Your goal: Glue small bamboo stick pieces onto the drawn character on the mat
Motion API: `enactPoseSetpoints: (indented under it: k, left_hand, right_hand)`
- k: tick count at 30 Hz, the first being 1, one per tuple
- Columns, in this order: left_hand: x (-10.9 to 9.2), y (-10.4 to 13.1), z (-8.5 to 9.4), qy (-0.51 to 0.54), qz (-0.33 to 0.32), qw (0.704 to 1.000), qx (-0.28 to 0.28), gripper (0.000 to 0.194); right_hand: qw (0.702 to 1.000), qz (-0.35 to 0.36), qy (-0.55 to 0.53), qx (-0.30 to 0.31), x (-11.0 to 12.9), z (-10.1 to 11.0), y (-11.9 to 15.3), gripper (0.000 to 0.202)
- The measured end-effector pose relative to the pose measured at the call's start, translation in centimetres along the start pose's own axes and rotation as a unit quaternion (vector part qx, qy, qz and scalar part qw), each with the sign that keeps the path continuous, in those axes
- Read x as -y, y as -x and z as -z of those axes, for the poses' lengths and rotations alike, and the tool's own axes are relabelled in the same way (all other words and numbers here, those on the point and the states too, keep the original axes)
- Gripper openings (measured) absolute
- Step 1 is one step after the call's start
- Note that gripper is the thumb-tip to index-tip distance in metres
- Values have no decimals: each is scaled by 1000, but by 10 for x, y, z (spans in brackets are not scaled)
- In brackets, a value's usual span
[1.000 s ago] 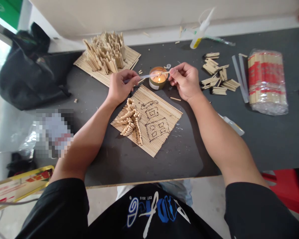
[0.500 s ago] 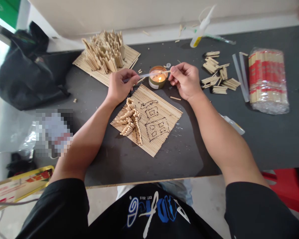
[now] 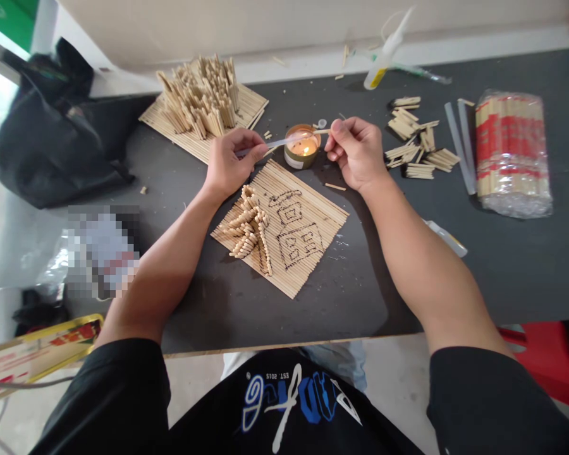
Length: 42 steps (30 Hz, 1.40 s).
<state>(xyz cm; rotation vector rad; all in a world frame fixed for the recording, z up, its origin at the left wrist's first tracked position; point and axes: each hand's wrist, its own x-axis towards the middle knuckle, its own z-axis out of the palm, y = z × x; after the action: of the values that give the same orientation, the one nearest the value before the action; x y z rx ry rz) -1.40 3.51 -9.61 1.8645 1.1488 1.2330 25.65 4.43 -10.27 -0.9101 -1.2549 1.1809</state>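
A translucent glue stick (image 3: pixel 279 143) is pinched in my left hand (image 3: pixel 234 158), its free end over the lit candle (image 3: pixel 302 158) in a tin. From the other side my right hand (image 3: pixel 355 148) pinches a short wooden stick (image 3: pixel 322 131), its tip close to the end of the glue stick above the candle. Whether the two tips touch I cannot tell. In front of my hands lies a square mat of wooden sticks (image 3: pixel 308 196) with dark drawn outlines. Short upright sticks (image 3: pixel 250 221) stand on the mat's left part.
A second mat (image 3: pixel 253 104) with a dense cluster of upright sticks (image 3: pixel 199 95) is at the back left. To the right lie loose short sticks (image 3: pixel 417 136), two glue sticks (image 3: pixel 461 148) and a wrapped stick bundle (image 3: pixel 512 151). A glue bottle (image 3: pixel 389 50) leans at the wall.
My right hand has shifted slightly right with the wooden stick, whose tip has drawn back a little over the candle. My left hand holds the glue stick almost still.
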Motion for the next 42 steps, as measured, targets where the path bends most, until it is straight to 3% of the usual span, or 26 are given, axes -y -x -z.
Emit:
enactPoseSetpoints:
  k: [6,17,23,30,33,39,42]
  left_hand:
    - [-1,0,1,10,-5,1000,13,34]
    - [6,-3,-2,28,-17,999,-26,49]
    - [11,0,-2,-31,-51,998,-17,45]
    - [15,-3,-3,4,-55,998,-28,46]
    - [18,-5,-3,3,-54,997,-47,48]
    - [25,-6,-3,-7,-69,997,-32,49]
    - [27,-6,-3,-6,-66,997,-45,50]
  right_hand:
    - [1000,-1,8,-22,0,-3,0,62]
    - [1000,16,6,-9,0,-4,1,59]
    - [1000,2,-24,-18,-3,1,-3,60]
    - [999,12,30,-37,-8,-5,-3,64]
    - [998,7,55,-7,-6,-3,-3,64]
    - [994,24,70,77,3,5,-6,68]
    - [994,21,54,89,1,7,-8,70]
